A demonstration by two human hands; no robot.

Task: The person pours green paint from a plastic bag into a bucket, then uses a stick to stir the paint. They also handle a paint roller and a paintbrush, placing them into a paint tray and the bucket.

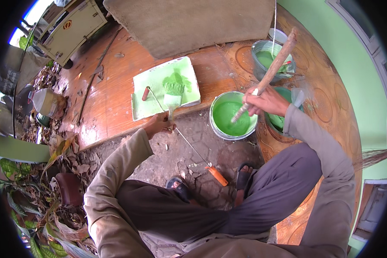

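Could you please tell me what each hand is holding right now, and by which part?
The left hand holds a paintbrush by its handle; the right hand grips a wooden stick near its lower part, above the green paint bucket.

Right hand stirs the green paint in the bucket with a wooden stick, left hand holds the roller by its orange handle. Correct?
Not quite. In the head view the left hand holds a paintbrush with green bristles over the paint tray; the roller's orange handle lies on the ground, untouched. The rest holds: the right hand has the wooden stick in the bucket of green paint.
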